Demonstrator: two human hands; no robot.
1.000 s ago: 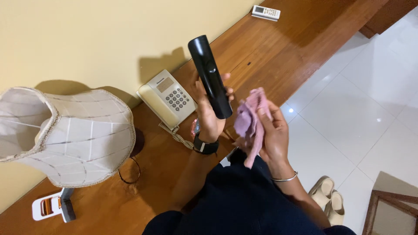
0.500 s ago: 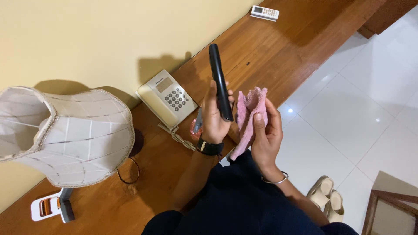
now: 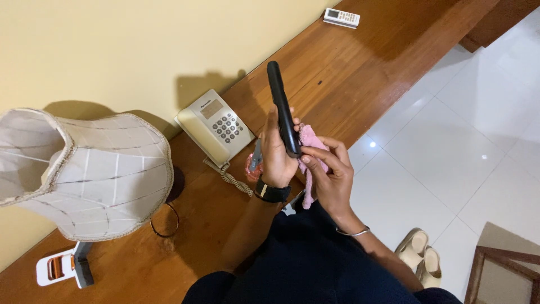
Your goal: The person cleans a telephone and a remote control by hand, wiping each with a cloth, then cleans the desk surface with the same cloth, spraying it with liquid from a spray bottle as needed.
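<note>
My left hand [image 3: 275, 155] grips a long black handset [image 3: 281, 107] and holds it upright over the wooden counter [image 3: 360, 73]. My right hand [image 3: 329, 171] presses a pink cloth [image 3: 309, 149] against the lower part of the handset. A black watch sits on my left wrist and a thin bangle on my right. The beige desk telephone base [image 3: 216, 126] rests on the counter just left of my hands, with its coiled cord [image 3: 230, 179] trailing toward me.
A white lamp shade [image 3: 84, 169] stands at the left, with a small white and orange device [image 3: 62, 267] below it. A white remote [image 3: 341, 17] lies far back on the counter. Pale slippers [image 3: 419, 256] sit on the white tiled floor at the right.
The handset has turned edge-on and dropped slightly. My right hand has closed in with the pink cloth, from beside the handset to pressed against its lower part.
</note>
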